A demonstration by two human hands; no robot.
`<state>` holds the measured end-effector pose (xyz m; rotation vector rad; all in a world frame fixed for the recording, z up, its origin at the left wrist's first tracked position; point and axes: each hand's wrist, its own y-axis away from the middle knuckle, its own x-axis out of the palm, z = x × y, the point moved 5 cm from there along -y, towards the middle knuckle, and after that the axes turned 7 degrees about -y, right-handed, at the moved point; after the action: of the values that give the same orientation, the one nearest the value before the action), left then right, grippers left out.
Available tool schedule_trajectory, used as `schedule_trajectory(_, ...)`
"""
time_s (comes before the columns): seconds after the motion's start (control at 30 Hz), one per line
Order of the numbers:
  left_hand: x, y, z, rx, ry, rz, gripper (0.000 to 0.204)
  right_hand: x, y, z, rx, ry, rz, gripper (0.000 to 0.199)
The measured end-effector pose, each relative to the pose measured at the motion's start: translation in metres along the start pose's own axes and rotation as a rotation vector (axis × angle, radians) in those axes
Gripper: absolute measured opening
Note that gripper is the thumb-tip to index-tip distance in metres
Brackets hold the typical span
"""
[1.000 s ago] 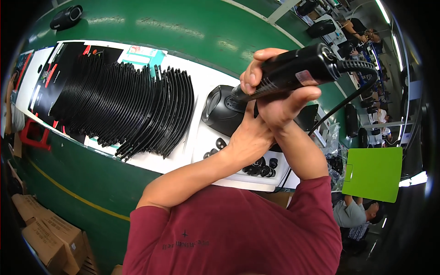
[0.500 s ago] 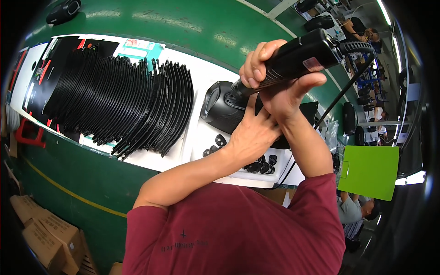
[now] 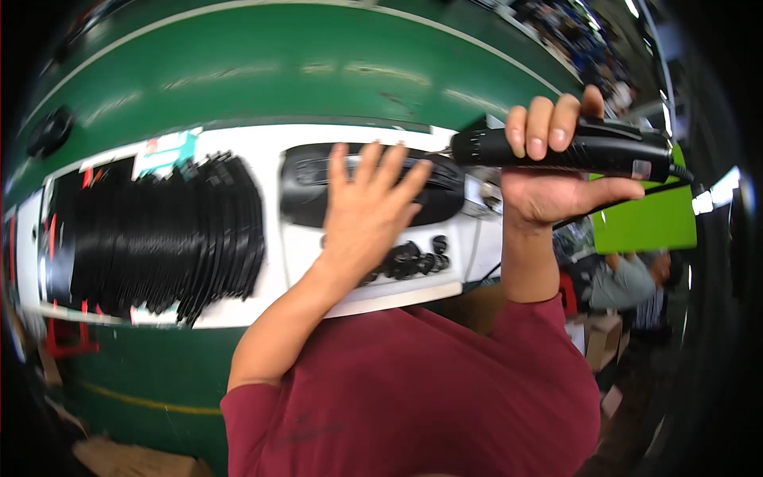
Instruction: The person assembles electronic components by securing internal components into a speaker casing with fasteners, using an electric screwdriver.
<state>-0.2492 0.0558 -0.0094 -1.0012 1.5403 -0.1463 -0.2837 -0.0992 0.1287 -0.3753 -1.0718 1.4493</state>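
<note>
My right hand (image 3: 540, 195) is wrapped round a black corded electric screwdriver (image 3: 604, 149), which lies nearly level with its thin bit pointing left. The bit's tip is close to the right part of a long black speaker housing (image 3: 310, 197); I cannot tell whether it touches. My left hand (image 3: 362, 211) lies across the housing with its fingers spread over the top and hides its middle. Just in front of the housing, beside my left wrist, is a group of small black round parts (image 3: 405, 261) on the white table.
Many curved black strips (image 3: 159, 230) stand packed in a row on the left of the white table (image 3: 274, 274). A teal and white box (image 3: 167, 151) is behind them. At the right hangs a bright green panel (image 3: 648, 222), near a seated person in grey (image 3: 624, 282).
The screwdriver has swung away to the right and down to nearly level. My left hand has moved left, its fingers now spread over the housing, which lies lengthwise. The whole view has shifted.
</note>
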Motion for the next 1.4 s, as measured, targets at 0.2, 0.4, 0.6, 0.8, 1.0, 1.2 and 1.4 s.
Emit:
schedule_trajectory(0.2,-0.003,-0.002,-0.01,0.013,-0.084,0.047,0.063,-0.126,0.102,0.086,0.041,0.636,-0.575,0.1)
schedule_trajectory(0.4,0.0,-0.008,-0.017,0.007,-0.138,0.102,0.059,-0.168,0.15,0.076,0.041,0.693,-0.631,0.086)
schedule_trajectory(0.6,0.003,-0.009,-0.02,0.003,-0.153,0.119,0.06,-0.181,0.147,0.068,0.198,0.595,-0.552,0.08)
schedule_trajectory(0.8,-0.001,-0.009,-0.016,0.02,-0.139,0.098,0.065,-0.135,0.125,0.075,0.225,0.34,-0.624,0.092)
schedule_trajectory(1.0,-0.004,-0.003,-0.006,0.005,-0.063,0.056,0.064,-0.043,0.044,0.051,0.086,0.074,-0.275,0.103)
schedule_trajectory(1.2,-0.002,0.001,-0.005,0.003,0.007,0.019,0.054,0.038,-0.01,-0.013,0.074,-0.04,0.127,0.113)
schedule_trajectory(1.4,0.005,0.008,0.003,-0.063,0.003,-0.005,0.065,0.079,-0.006,-0.111,0.246,0.069,0.156,0.111)
